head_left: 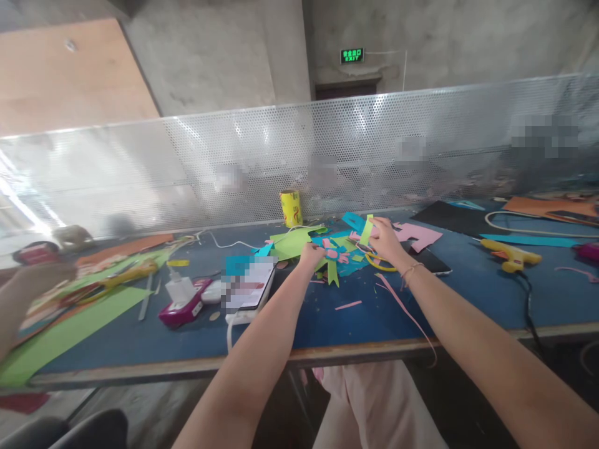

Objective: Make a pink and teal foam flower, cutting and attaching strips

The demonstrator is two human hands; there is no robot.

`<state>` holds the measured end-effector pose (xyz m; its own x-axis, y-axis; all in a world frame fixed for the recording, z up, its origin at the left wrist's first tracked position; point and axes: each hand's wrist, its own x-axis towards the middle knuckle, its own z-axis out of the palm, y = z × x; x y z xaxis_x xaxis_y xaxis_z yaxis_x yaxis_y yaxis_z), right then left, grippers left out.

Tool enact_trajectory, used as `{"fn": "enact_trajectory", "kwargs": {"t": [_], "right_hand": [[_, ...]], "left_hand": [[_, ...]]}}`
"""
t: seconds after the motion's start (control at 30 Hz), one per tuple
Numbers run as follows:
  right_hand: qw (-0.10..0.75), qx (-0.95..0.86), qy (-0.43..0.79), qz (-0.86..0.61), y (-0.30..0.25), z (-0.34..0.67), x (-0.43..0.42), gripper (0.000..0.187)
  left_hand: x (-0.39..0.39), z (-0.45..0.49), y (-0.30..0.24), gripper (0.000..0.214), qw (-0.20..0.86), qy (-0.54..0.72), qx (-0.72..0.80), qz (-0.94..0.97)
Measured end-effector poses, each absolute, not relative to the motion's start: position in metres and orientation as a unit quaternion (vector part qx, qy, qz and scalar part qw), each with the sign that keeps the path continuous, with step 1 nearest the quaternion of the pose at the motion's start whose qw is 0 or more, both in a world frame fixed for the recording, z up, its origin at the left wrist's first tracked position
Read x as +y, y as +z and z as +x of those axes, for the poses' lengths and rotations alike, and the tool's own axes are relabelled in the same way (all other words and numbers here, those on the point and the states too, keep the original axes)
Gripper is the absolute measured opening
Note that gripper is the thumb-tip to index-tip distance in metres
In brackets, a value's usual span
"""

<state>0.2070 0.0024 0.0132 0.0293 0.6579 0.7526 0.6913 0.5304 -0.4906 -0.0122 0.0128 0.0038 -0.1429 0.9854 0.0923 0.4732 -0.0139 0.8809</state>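
My left hand [311,254] is closed down on the heap of coloured paper scraps [339,249], pinching a light green piece [292,243]. My right hand [384,240] is closed round a narrow green paper strip [366,230] held upright, and its fingers also seem to sit in the yellow handles of scissors [379,262]. Both hands are over the blue table top [365,312], close together.
A yellow roll [291,207] stands by the perforated metal screen [299,156]. A phone [248,284], a charger [180,290] and a purple device [180,310] lie left. A yellow glue gun [510,255] lies right. Another person's arm [28,287] reaches in at far left over green sheets [70,330].
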Motion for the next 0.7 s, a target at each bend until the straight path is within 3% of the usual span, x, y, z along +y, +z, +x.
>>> {"fn": "enact_trajectory", "kwargs": {"t": [0.17,0.3,0.47,0.6,0.7], "right_hand": [[0.510,-0.695,-0.027,-0.506,0.009,0.208,0.006,0.059],[0.464,-0.716,-0.014,-0.522,0.010,0.207,0.003,0.055],[0.403,-0.716,0.085,-0.564,0.012,0.202,-0.009,0.051],[0.365,-0.745,0.155,-0.536,0.011,0.195,-0.014,0.059],[0.343,-0.785,0.151,-0.494,0.013,0.192,-0.014,0.042]], "left_hand": [[0.007,-0.011,0.004,0.048,0.249,0.328,0.652,0.636],[-0.003,-0.010,0.009,0.046,0.186,0.293,0.650,0.675],[-0.018,-0.009,0.020,0.044,0.143,0.249,0.663,0.692],[-0.023,-0.008,0.024,0.042,0.074,0.205,0.675,0.705],[-0.023,-0.007,0.024,0.046,0.053,0.172,0.679,0.712]]}}
